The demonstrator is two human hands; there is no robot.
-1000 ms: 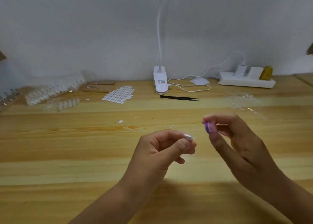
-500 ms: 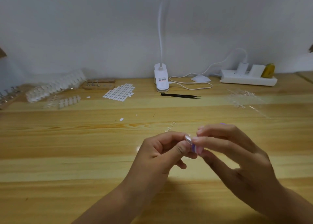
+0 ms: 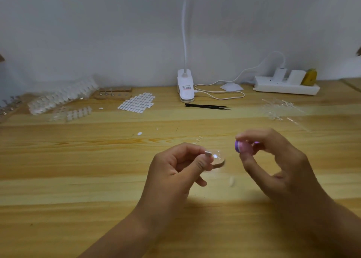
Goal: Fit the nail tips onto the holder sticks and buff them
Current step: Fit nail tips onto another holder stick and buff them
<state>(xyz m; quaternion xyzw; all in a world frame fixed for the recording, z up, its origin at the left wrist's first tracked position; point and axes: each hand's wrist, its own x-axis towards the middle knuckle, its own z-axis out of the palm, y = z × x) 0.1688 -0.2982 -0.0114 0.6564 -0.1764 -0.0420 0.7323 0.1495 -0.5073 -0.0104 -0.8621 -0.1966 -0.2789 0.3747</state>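
My left hand [image 3: 175, 170] pinches a short metal holder stick [image 3: 208, 153] that carries a clear nail tip [image 3: 217, 157] on its end, pointing right. My right hand [image 3: 273, 168] pinches a small purple and pink buffer block [image 3: 241, 146] between thumb and fingers, a short gap to the right of the nail tip. Both hands hover above the wooden table [image 3: 78, 170]. Most of the stick is hidden in my left fingers.
At the back left lie strips of clear nail tips [image 3: 58, 99], a wooden stick stand [image 3: 113, 94] and a sheet of white adhesive tabs [image 3: 137, 102]. Black tweezers [image 3: 207, 106], a white clip lamp [image 3: 185, 86], a power strip [image 3: 286, 86] and clear plastic sprues [image 3: 279, 109] lie further right.
My right hand has pulled the buffer block away to the right from the nail tip, after meeting it half a second ago. My left hand stays almost in place.
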